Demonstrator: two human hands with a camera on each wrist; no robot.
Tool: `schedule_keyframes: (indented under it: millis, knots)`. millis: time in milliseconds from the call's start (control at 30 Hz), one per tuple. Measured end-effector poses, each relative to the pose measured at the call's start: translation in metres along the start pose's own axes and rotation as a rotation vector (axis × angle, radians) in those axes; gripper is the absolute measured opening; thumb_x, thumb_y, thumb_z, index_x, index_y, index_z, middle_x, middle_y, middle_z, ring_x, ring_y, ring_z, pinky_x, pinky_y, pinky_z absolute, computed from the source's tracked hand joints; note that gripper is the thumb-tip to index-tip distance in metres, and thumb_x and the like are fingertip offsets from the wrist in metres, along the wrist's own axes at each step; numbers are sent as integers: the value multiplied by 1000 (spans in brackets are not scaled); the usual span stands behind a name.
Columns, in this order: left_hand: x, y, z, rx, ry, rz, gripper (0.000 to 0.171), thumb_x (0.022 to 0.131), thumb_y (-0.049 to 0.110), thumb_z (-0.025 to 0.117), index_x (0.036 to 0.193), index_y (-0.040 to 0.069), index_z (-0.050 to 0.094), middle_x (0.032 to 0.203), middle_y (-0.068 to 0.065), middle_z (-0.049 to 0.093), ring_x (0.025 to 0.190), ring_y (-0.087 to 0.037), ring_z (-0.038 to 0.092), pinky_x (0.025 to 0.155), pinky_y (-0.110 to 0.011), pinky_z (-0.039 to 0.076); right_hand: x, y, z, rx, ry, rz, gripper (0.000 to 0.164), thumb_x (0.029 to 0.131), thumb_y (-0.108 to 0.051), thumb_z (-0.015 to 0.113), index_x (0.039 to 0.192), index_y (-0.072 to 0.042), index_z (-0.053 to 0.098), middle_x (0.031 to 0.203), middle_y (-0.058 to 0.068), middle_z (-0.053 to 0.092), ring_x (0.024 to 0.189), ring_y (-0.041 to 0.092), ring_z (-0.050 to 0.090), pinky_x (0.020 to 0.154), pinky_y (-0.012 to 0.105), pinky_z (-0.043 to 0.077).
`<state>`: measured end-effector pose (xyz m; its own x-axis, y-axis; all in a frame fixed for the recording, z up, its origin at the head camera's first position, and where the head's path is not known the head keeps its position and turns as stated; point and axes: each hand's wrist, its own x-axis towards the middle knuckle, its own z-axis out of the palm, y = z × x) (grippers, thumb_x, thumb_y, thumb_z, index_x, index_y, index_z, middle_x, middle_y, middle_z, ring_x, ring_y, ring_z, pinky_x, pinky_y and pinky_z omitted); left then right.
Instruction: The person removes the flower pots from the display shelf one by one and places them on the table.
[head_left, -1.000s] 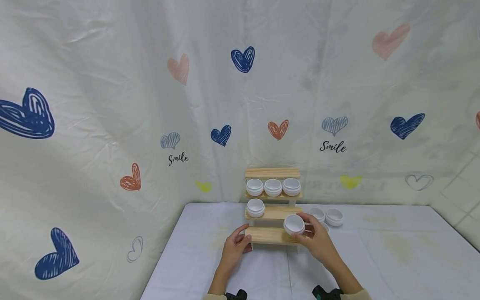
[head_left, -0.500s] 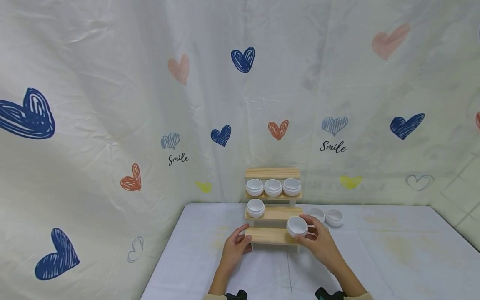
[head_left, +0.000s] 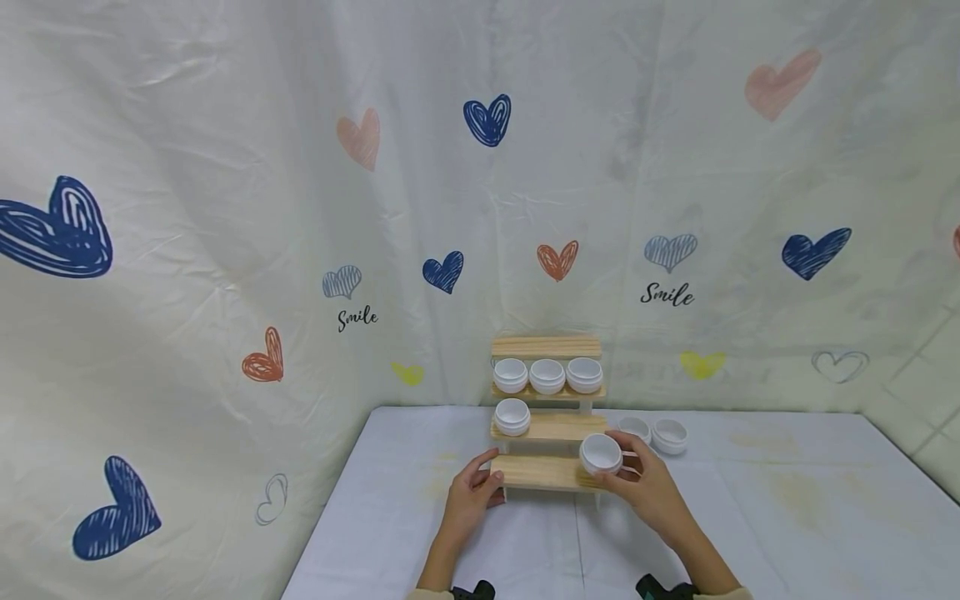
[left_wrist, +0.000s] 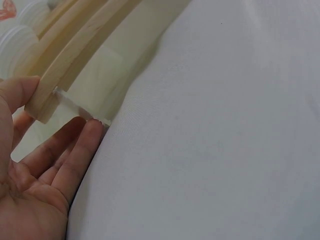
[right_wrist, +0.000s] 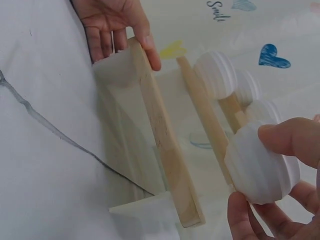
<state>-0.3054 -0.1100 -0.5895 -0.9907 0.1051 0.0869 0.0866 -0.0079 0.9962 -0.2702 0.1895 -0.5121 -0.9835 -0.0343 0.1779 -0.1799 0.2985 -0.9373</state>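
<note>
A stepped display stand (head_left: 551, 427) with pale wooden boards and clear supports stands on the table. My left hand (head_left: 468, 496) grips the left end of its lowest board (left_wrist: 75, 65), thumb on top, with other fingers by the clear support below. My right hand (head_left: 651, 487) holds a ribbed white bowl (head_left: 601, 454) between thumb and fingers at the right end of that board. In the right wrist view this bowl (right_wrist: 260, 165) is held off the board. Three white bowls (head_left: 547, 377) sit in a row on a higher board, and one bowl (head_left: 512, 417) at the left of the board below.
Beyond my right hand, white bowls (head_left: 670, 436) stand on the white-covered table (head_left: 780, 492), partly hidden by the hand. Behind the stand hangs a pale curtain (head_left: 480, 192) printed with hearts.
My right hand has moved the bowl slightly to the right and toward me along the lowest board. My left hand stays on the stand.
</note>
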Motion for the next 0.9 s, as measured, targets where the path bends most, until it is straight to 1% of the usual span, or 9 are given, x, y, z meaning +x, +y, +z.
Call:
schedule_keyframes:
  millis: [67, 167, 367, 467, 567, 700, 867, 900]
  knots:
    - [0, 0, 0, 1, 1, -2, 47, 100, 20, 67, 145, 14, 57, 114, -17, 73, 101, -30, 74, 82, -43, 65, 1, 1, -1, 0, 0, 6, 72, 86, -20, 84, 147, -6, 48, 138, 18, 55, 109, 7, 59, 86, 15, 56]
    - [0, -1, 0, 0, -1, 3, 47, 100, 20, 67, 146, 13, 56, 114, -17, 73, 101, -31, 74, 82, -44, 65, 1, 3, -3, -1, 5, 4, 72, 85, -20, 84, 146, -6, 48, 138, 18, 55, 107, 4, 59, 87, 15, 56]
    - [-1, 0, 0, 0, -1, 7, 48, 100, 21, 67, 146, 13, 56, 113, -16, 74, 102, -33, 73, 81, -44, 65, 2, 3, -7, -15, 5, 4, 73, 86, -22, 84, 146, -5, 48, 138, 18, 56, 110, 9, 59, 86, 15, 56]
    - [0, 0, 0, 4, -5, 4, 48, 100, 22, 68, 146, 13, 56, 114, -17, 73, 102, -31, 74, 82, -42, 65, 2, 3, -9, -24, 2, 13, 72, 87, -22, 84, 147, -6, 48, 138, 18, 56, 110, 8, 59, 85, 15, 56]
    - [1, -1, 0, 10, -5, 1, 48, 100, 23, 68, 146, 14, 56, 114, -17, 74, 100, -27, 74, 81, -40, 65, 3, 3, -11, -26, 2, 19, 72, 87, -22, 83, 147, -6, 47, 139, 18, 55, 109, 6, 58, 85, 16, 56]
    - [3, -3, -1, 12, -5, -4, 47, 99, 23, 69, 145, 15, 58, 113, -16, 74, 97, -20, 74, 80, -37, 65, 3, 2, -15, -40, 9, 18, 73, 87, -23, 84, 147, -6, 47, 140, 18, 54, 111, 9, 58, 85, 15, 56]
    - [4, -5, -2, 3, -8, -16, 46, 99, 24, 70, 143, 19, 59, 113, -14, 74, 97, -20, 74, 79, -34, 65, 4, 4, -19, -58, 20, 31, 72, 87, -23, 83, 147, -6, 47, 140, 18, 55, 110, 11, 58, 83, 17, 57]
    - [4, -5, -2, 5, -10, -11, 47, 99, 24, 69, 144, 17, 59, 112, -15, 74, 97, -21, 74, 79, -34, 65, 4, 4, -20, -60, 19, 33, 73, 87, -23, 83, 148, -6, 47, 140, 18, 55, 110, 10, 58, 82, 17, 57]
